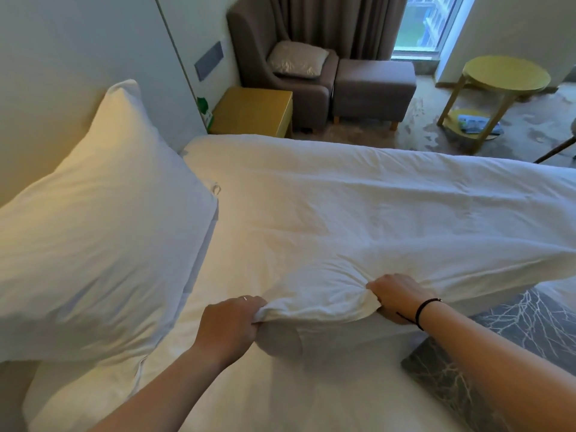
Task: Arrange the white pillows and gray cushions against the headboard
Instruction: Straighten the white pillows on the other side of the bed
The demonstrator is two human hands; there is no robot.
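A large white pillow (93,238) leans against the pale headboard (46,88) on the left. A second white pillow (56,394) lies flat beneath it at the lower left. My left hand (230,325) and my right hand (396,297) both grip the bunched near edge of the white duvet (343,219), which covers the bed. A gray cushion (297,59) lies on the seat of the armchair (258,42) beyond the bed.
A yellow nightstand (252,110) stands beside the headboard. A gray ottoman (374,85) sits in front of the armchair. A round yellow side table (505,76) stands at the right, near the window and curtain. Patterned carpet (514,322) runs along the bed's right side.
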